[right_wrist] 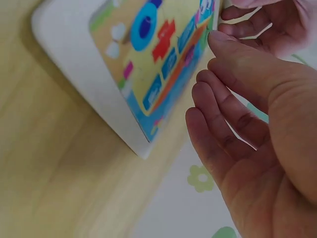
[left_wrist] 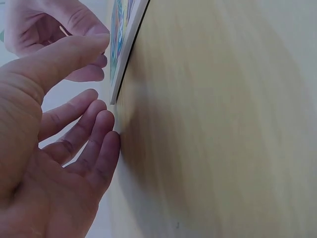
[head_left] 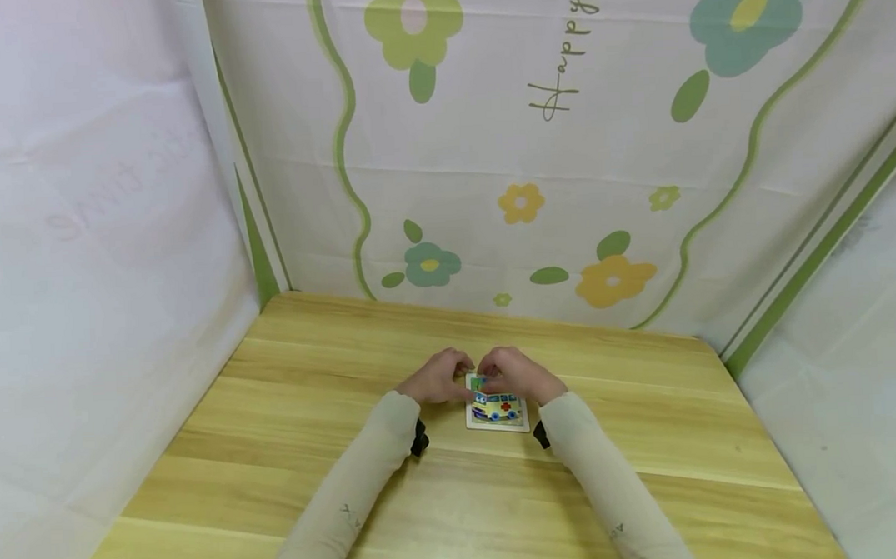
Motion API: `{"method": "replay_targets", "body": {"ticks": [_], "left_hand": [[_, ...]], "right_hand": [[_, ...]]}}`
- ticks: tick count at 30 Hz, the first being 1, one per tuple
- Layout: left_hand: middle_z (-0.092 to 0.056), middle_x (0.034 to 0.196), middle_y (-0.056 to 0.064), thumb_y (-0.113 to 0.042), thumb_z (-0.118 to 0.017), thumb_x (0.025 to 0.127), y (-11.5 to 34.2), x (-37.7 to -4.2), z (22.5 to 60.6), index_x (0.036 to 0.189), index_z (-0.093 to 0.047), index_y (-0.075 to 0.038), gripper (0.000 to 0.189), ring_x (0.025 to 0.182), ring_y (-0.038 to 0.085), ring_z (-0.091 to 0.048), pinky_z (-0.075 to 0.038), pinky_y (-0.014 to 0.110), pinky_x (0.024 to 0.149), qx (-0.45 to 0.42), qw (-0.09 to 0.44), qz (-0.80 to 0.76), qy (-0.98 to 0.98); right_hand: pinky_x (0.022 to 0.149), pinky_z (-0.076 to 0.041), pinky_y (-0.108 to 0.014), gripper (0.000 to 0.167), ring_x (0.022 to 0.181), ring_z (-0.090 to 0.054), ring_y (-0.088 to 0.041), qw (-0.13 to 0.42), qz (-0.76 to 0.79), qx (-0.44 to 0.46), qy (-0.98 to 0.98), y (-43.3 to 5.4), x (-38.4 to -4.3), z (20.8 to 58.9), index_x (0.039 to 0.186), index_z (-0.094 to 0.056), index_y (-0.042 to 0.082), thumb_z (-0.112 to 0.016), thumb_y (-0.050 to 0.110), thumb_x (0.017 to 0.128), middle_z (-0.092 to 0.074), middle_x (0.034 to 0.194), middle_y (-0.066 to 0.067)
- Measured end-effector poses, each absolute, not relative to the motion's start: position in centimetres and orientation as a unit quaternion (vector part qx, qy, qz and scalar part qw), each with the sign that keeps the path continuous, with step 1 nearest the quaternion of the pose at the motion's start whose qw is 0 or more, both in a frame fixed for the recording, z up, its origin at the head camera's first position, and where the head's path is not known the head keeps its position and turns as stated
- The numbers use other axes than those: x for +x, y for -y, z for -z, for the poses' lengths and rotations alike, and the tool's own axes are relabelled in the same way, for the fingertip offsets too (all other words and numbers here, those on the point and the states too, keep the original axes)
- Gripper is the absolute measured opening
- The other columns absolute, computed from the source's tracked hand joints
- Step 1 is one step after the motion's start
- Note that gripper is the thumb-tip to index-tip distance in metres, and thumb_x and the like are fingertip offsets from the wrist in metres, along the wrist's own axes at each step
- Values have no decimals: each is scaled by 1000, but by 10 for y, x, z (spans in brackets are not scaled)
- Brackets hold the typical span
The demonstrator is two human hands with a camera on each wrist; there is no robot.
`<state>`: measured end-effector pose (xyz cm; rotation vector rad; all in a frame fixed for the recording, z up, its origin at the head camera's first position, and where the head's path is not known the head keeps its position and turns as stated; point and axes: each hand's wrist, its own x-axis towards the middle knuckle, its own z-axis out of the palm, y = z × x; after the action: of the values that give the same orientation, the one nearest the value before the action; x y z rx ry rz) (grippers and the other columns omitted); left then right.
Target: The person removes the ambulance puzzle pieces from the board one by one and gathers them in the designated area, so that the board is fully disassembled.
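Note:
A small flat picture board [head_left: 501, 428] lies on the table, showing a yellow ambulance with a red cross inside a white border. Its border [right_wrist: 74, 54] looks broad in the right wrist view, and in the left wrist view the board [left_wrist: 130, 37] appears edge-on. My left hand [head_left: 439, 377] is at the board's left edge, fingers gently bent and apart from the thumb. Over the upper right part of the board is my right hand [head_left: 518, 375], hiding some of the picture. Its fingers are loosely bent, with nothing seen between them. Whether either thumb touches the board I cannot tell.
The wooden table [head_left: 314, 469] runs back to a hanging white cloth [head_left: 472, 145] printed with flowers. More white cloth [head_left: 101, 245] closes off the left side, and another sheet [head_left: 856, 337] stands on the right. Dark wrist cameras [head_left: 419, 439] sit beneath the sleeves.

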<state>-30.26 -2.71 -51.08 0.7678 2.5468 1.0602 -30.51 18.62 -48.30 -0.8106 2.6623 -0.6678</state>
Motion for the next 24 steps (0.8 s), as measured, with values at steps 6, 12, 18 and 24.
{"method": "replay_targets", "body": {"ticks": [6,12,18,24], "left_hand": [[-61,125,10,-23,-84,92,26,-303,513,136,-64,-1,53,112,22,-57,-51,41,103,265,141,-366,-881],[-60,126,10,-24,-84,92,24,-303,515,135,-64,-2,52,112,21,-56,-50,41,104,266,135,-359,-884],[-58,125,10,-24,-84,92,23,-303,518,134,-65,-3,51,110,20,-54,-50,41,102,268,132,-354,-886],[-58,125,10,-24,-83,93,23,-303,515,133,-65,-4,49,111,21,-53,-48,41,102,263,140,-353,-887]], "right_hand": [[88,-62,-34,21,98,-72,-17,130,223,-291,-921,-185,-306,489,115,-78,2,-79,9,95,-77,110,-9],[87,-61,-33,19,96,-71,-15,127,226,-294,-920,-185,-308,492,113,-79,4,-79,8,95,-77,110,-8],[83,-61,-30,17,92,-70,-14,126,230,-300,-917,-186,-310,494,111,-79,4,-80,7,94,-77,108,-8],[78,-60,-30,15,86,-69,-15,138,241,-290,-916,-185,-310,489,108,-80,3,-81,5,93,-78,104,-10]]}}
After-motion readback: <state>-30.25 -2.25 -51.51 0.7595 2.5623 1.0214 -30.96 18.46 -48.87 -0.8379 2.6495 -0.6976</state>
